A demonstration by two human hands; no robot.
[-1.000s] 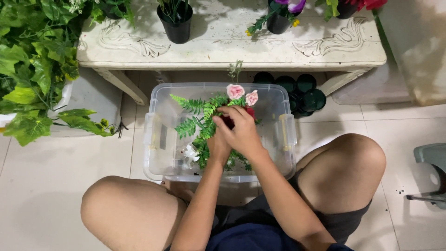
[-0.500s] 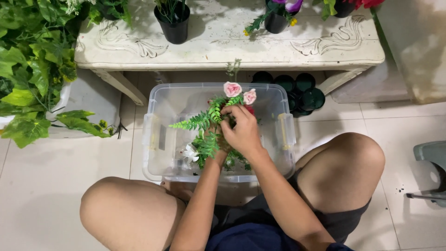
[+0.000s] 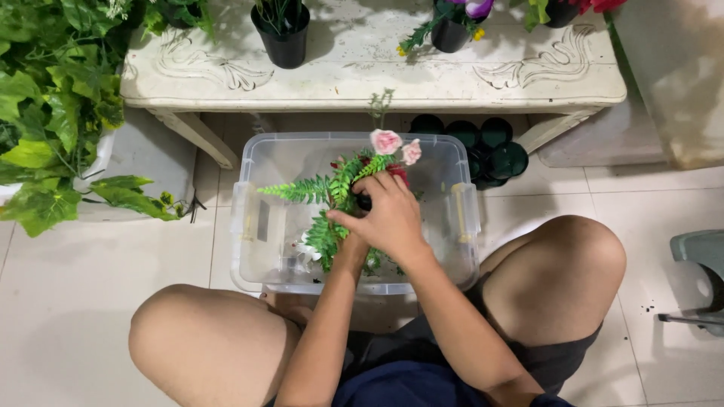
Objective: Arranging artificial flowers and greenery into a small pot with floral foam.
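Tiled floor carries a clear plastic bin; over it the right hand covers the left, fingers wrapped around a fern-and-pink-flower bunch; left fingers' state hidden.

Single head-worn view, looking steeply down from close above: knees near, clear bin central, white counter at far edge.

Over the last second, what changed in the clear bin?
The fern fronds swung lower and leftward as both hands turned the flower bunch. The right hand stays on top, covering the left hand. The clear bin, bench and black pots stayed put.
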